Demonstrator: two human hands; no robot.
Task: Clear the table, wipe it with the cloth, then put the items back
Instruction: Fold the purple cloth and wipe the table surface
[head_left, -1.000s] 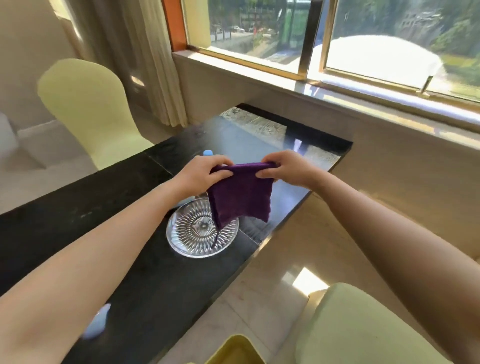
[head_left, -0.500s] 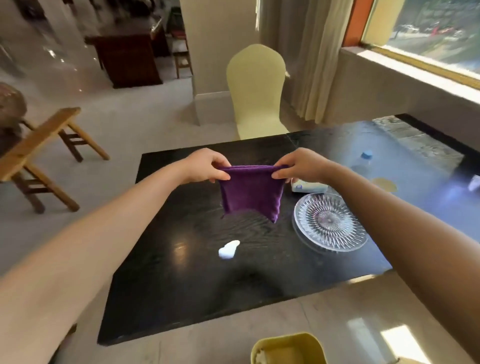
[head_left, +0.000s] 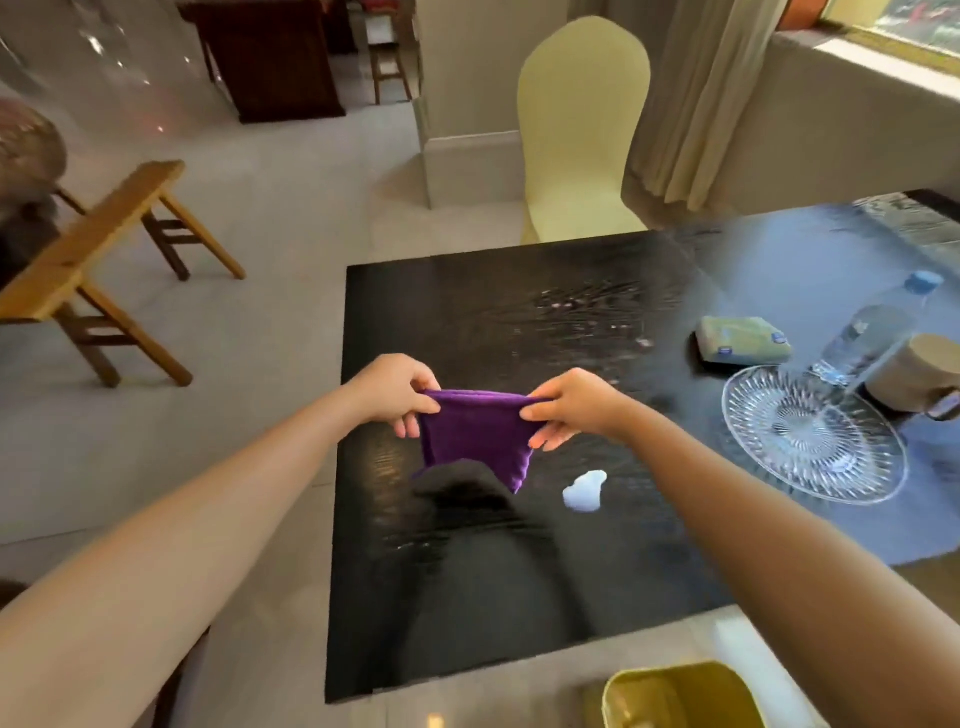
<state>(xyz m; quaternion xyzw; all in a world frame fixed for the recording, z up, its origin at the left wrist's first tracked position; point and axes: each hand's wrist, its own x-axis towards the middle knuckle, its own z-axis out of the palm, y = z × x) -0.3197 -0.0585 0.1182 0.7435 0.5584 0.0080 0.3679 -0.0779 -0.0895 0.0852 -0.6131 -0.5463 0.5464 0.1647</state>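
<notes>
Purple terry cloth (head_left: 475, 441), folded double, hangs between our two hands above the glossy black rectangular table (head_left: 467, 597). We pinch its upper left corner with the left hand (head_left: 397, 392), thumb and fingers closed on the fabric, and its upper right corner with the right hand (head_left: 569, 408), closed on it the same way. Held so, the top edge runs taut from grip to grip, and the lower point of the cloth dangles below the grips, just over the tabletop; whether it touches the surface we cannot tell. Directly beneath and to the right of the right-hand grip lies a small pale blue-white blotch (head_left: 586, 491) on the table. Farther right of that grip sits a clear cut-glass round plate (head_left: 813, 434). Beyond the plate, away from the grips, stand a clear plastic water bottle with a blue cap (head_left: 872, 330), a beige mug (head_left: 922, 374) and a flat green-and-blue packet (head_left: 743, 340). Past the far table edge stands a pale yellow covered chair (head_left: 579, 130). Well to the left of the left-hand grip, on the floor, stands a wooden stool (head_left: 98, 249). Near us, below the right forearm, shows a yellow bin (head_left: 680, 696).
</notes>
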